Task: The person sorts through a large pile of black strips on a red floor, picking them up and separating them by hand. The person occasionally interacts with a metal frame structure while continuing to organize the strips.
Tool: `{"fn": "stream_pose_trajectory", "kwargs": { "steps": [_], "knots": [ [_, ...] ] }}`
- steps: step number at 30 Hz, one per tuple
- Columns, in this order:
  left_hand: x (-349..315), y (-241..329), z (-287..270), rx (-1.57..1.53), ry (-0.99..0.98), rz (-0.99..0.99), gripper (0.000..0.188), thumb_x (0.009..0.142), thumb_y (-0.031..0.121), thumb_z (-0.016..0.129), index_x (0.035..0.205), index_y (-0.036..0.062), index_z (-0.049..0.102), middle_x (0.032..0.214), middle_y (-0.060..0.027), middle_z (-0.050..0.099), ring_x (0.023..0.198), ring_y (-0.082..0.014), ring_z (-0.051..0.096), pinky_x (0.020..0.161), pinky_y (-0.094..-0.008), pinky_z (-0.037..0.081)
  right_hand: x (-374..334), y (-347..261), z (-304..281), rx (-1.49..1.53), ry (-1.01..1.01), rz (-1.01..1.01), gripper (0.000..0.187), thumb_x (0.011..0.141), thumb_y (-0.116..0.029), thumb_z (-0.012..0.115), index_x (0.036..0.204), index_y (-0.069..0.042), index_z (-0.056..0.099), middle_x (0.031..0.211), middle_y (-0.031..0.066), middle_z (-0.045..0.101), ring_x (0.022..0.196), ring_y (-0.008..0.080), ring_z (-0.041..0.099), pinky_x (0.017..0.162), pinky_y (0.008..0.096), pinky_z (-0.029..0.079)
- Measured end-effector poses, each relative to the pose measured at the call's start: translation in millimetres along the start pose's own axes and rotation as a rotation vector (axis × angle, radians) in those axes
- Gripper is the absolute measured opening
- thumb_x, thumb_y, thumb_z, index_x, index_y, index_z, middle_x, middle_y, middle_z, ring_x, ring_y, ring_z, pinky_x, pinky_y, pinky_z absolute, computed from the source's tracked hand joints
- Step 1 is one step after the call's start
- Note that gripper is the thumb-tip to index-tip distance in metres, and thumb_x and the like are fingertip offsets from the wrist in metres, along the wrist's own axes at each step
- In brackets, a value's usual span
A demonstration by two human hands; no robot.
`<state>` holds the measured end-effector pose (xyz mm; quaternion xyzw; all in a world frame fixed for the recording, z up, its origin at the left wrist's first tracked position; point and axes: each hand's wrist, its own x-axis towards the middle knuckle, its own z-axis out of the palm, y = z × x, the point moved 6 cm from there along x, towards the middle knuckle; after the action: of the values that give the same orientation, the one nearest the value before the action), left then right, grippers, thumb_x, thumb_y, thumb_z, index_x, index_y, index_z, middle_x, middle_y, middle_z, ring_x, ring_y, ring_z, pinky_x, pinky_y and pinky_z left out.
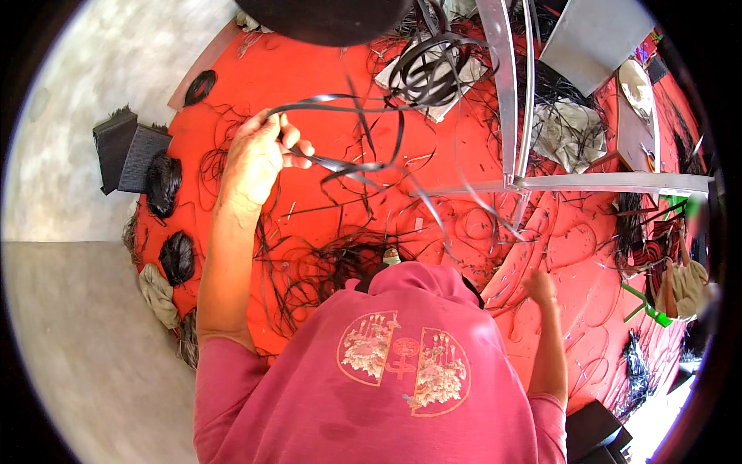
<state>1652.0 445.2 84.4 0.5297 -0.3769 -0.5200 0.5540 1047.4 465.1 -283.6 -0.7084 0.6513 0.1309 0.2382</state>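
Fingers (290,133) of the left hand (253,158) are closed in a pinch on a few glossy black strips (340,165), lifted clear of the ground. These lie right against the fingertips: one leaves the top of the grip and arches off to the right, while others run out below it, loop, and hang with their free lengths trailing to the right. By my reading, the step in hand is drawing out or sorting loose strips; the next move seems to call for keeping that pinch firm while the dangling lengths are freed of each other. On the other side, the right hand (540,286) is low and blurred, well apart from the strips; I cannot tell whether its fingers are curled or loose, and nothing shows clearly in them. Between the arms is a maroon shirt (309,417) with a pale printed emblem. Past it, a dark tangle (344,259) of strands spreads over the red floor (325,69). Farther out, a loose coil (433,73) sits over a pale sheet, near the held strips, though whether they join it is unclear. Beside that stands a metal frame (506,93); off left, dark woven panels (145,158) lean near black bundles (178,257).
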Motion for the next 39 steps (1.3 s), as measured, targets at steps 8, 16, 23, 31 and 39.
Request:
{"fn": "stream_pose_trajectory", "kwargs": {
  "steps": [8, 16, 23, 31, 39],
  "knots": [
    [-23, 10, 27, -0.005, -0.072, -0.055, 0.018, 0.092, 0.026, 0.045, 0.088, 0.0083, 0.048, 0.066, -0.0008, 0.042, 0.063, -0.0223, 0.057, 0.048, -0.032, 0.047, -45, -385, -205, 0.821, 0.4, -0.915, 0.046, 0.073, -0.006, 0.061, 0.117, -0.008, 0.049, 0.121, 0.0135, 0.048, 0.081, 0.0296, 0.06, 0.071, 0.037, 0.05],
    [-47, 17, 19, -0.107, -0.091, -0.085, 0.016, 0.092, 0.025, 0.046, 0.087, 0.0095, 0.047, 0.066, -0.0011, 0.042, 0.062, -0.0225, 0.055, 0.047, -0.0305, 0.045, -20, -507, -176, 1.199, -0.167, -0.913, 0.048, 0.075, 0.006, 0.056, 0.116, -0.005, 0.034, 0.121, 0.0187, 0.046, 0.072, 0.0183, 0.058, 0.063, 0.0312, 0.049],
    [-67, 21, 9, -0.163, -0.12, -0.075, 0.017, 0.092, 0.026, 0.046, 0.087, 0.01, 0.046, 0.064, -0.0006, 0.042, 0.061, -0.022, 0.054, 0.043, -0.0283, 0.042, -8, -518, -129, 1.844, -0.498, -0.449, 0.048, 0.077, 0.001, 0.061, 0.114, -0.005, 0.031, 0.1, 0.0153, 0.054, 0.071, 0.0157, 0.058, 0.05, 0.0266, 0.047],
    [-72, 23, 2, -0.148, -0.115, -0.124, 0.018, 0.093, 0.027, 0.044, 0.087, 0.0092, 0.046, 0.062, 0.0001, 0.04, 0.052, -0.0174, 0.048, 0.038, -0.0252, 0.039, -31, -522, -138, 1.258, -0.489, -0.818, 0.019, 0.083, -0.017, 0.059, 0.093, -0.002, 0.055, 0.07, 0.0083, 0.058, 0.06, 0.0136, 0.052, 0.052, 0.0303, 0.044],
    [-60, 105, -138, 0.45, 0.437, 0.161, 0.019, 0.091, 0.031, 0.049, 0.083, 0.0142, 0.047, 0.058, 0.0089, 0.034, 0.047, -0.0028, 0.031, 0.036, -0.0182, 0.019, 15, -231, -108, -0.003, 0.347, -0.499, 0.02, 0.085, -0.023, 0.05, 0.092, -0.007, 0.059, 0.086, 0.0171, 0.058, 0.076, 0.0357, 0.057, 0.063, 0.0444, 0.043]
  ]
}}
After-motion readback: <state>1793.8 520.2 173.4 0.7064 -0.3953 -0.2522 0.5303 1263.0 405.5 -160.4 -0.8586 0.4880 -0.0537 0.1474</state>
